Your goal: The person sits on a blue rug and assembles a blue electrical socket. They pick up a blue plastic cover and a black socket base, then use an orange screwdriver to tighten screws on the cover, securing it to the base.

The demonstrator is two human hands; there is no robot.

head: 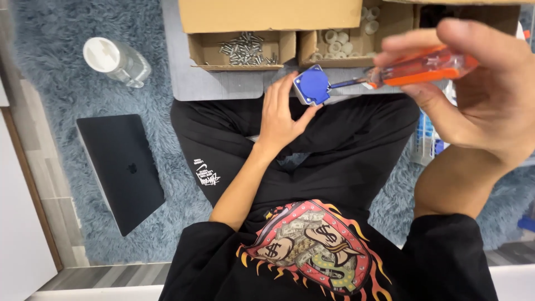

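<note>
My left hand holds a small blue and grey socket part by its lower edge, just above my lap. Close to the camera, my right hand grips an orange-handled screwdriver. Its dark shaft runs left and the tip meets the right side of the blue part. I sit cross-legged in black trousers and a black printed shirt.
A grey board in front of me carries open cardboard boxes, one with metal screws and one with white plastic rings. On the blue shaggy rug lie a closed dark laptop and a clear bottle, both at my left.
</note>
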